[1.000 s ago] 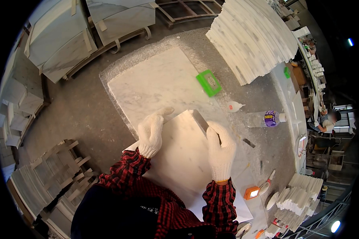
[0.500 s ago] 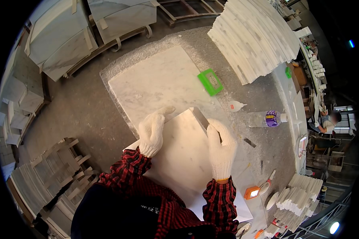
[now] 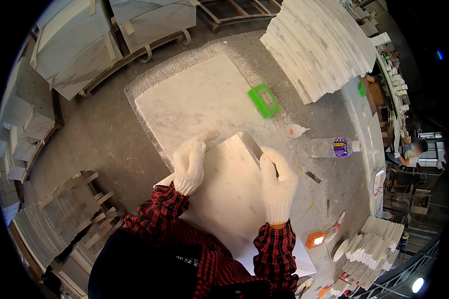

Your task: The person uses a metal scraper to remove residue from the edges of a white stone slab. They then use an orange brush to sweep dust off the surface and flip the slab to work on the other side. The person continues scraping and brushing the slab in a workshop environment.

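Note:
Both my hands wear white knitted gloves. Between them a white marble tile (image 3: 227,184) is tilted toward me, its far corner raised above a larger marble slab (image 3: 194,99). My left hand (image 3: 189,167) is closed on the tile's left edge, fingers over the far side. At the opposite edge, my right hand (image 3: 278,184) pinches near a grey-brown band (image 3: 251,145). Whether that band is the tile's shaded side or a separate flat strip, I cannot tell. The undersides of the fingers are hidden.
A green-framed box (image 3: 264,100), a small white squeeze bottle (image 3: 296,130) and a clear bottle with purple label (image 3: 334,147) lie right of the slab. Marble strips (image 3: 319,47) are stacked beyond. An orange device (image 3: 315,240) and stacked pieces (image 3: 374,244) stand nearer.
The view has shifted very slightly. Both hands keep their hold on the tile, almost unmoved.

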Demonstrator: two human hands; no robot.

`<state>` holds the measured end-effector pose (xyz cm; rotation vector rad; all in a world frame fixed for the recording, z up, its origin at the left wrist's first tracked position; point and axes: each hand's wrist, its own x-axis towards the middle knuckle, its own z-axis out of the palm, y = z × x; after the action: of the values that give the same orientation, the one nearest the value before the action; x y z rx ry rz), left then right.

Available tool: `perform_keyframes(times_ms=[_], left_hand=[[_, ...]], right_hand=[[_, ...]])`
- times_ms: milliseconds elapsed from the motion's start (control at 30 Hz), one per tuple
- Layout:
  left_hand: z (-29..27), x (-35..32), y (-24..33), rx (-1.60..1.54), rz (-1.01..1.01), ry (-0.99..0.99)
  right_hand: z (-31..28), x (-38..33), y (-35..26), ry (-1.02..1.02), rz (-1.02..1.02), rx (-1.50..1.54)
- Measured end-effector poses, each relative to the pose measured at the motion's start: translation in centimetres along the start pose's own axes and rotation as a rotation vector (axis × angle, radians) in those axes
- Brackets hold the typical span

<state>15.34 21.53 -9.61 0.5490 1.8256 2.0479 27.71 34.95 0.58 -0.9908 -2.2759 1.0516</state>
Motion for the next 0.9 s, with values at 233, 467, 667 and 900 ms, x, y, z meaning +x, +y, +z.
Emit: perform_keyframes(times_ms=[233,467,667,900], left_hand=[[-0.1,0.0,0.5,0.023,0.013,0.009],[0.0,0.1,0.5,0.0,0.011,0.005],[0.1,0.1,0.2,-0.01,0.034,0.007],[0.1,0.1,0.3,-0.034,0.021,0.005]], right_hand=[[-0.9,-0.9,-0.5,0.008,0.049,-0.005],[-1.2,-1.6,-0.6,0.027,0.077,-0.029],[-0.9,-1.7,0.1,0.045,0.053,-0.056],[-1.1,-2.0,0.2,0.047,0.063,-0.07]])
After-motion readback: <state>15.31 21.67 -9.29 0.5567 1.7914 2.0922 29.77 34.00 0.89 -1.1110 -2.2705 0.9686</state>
